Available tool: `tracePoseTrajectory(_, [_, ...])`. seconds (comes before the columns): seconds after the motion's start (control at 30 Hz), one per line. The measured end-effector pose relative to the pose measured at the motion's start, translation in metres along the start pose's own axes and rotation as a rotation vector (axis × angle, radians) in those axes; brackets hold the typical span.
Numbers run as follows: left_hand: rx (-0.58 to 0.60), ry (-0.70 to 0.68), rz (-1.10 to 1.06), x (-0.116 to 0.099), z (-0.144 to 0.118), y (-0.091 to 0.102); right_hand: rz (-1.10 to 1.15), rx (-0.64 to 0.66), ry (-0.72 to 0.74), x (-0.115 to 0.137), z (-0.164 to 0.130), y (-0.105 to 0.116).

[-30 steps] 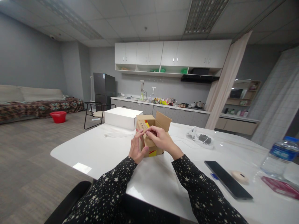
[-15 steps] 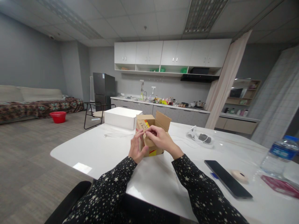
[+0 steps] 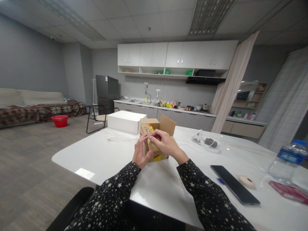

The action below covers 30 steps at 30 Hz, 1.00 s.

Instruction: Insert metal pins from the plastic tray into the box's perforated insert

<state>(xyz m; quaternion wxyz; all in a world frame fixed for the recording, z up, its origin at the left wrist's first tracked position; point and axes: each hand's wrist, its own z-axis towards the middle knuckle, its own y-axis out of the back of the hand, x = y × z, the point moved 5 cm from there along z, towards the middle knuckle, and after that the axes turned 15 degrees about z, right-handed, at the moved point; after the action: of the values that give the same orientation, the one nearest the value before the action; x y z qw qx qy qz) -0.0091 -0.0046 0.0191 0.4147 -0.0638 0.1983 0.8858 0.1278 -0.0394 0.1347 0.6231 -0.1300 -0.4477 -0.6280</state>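
In the head view, a small cardboard box [image 3: 155, 141] stands on a white table [image 3: 101, 154], toward the far edge of the table and a little left of its middle. Its far flap is raised and tilts away from the person; yellow and red print shows on its top left part and on its near side low down.

The left hand [image 3: 141, 152] is pressed against the near left side of the box, the thumb lying along the lower edge and the fingers reaching up to the top edge, so it grips the box from the side. The right hand [image 3: 166, 144] lies over the top of the box, its fingers curled down on a near flap and pinching it beside the left fingertips. Both sleeves are dark with small white stars.

Just behind the box, near the far left corner of the table, lies a closed white box [image 3: 126, 121]. To the right of the cardboard box, near the far edge, sits a white and grey headset [image 3: 207, 142]. Toward the right edge lie a black phone [image 3: 234, 184], a small round beige object [image 3: 246, 182] just beside it, a water bottle [image 3: 287, 160] with a blue cap, and a pink packet [image 3: 288, 192] at the near right.
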Motion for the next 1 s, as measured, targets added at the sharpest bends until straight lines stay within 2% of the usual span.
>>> tracePoseTrajectory(0.83, [0.017,0.005,-0.035,-0.0012,0.0006,0.0005,0.02,0.004,0.021,-0.0062,-0.0001,-0.0002])
tracePoseTrajectory(1.0, [0.024,0.015,-0.066,-0.0012,0.0024,0.0016,0.062,-0.027,0.046,-0.0077,0.003,0.0083])
